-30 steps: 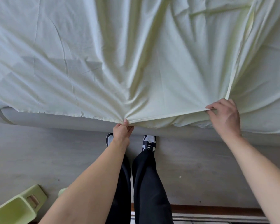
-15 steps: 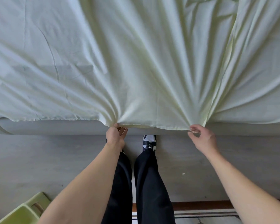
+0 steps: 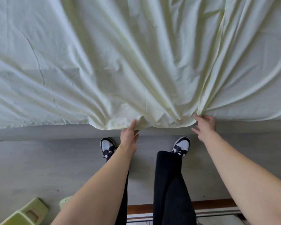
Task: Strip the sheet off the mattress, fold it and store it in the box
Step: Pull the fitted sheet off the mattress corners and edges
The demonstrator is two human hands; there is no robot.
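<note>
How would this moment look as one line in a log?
stage: pulling sheet off mattress | left hand: pinching sheet hem | right hand: fingers spread at sheet fold | box: on floor, nothing visible inside

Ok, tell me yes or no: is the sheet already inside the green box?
No, the sheet is spread over the mattress, while the green box sits apart on the floor.
</note>
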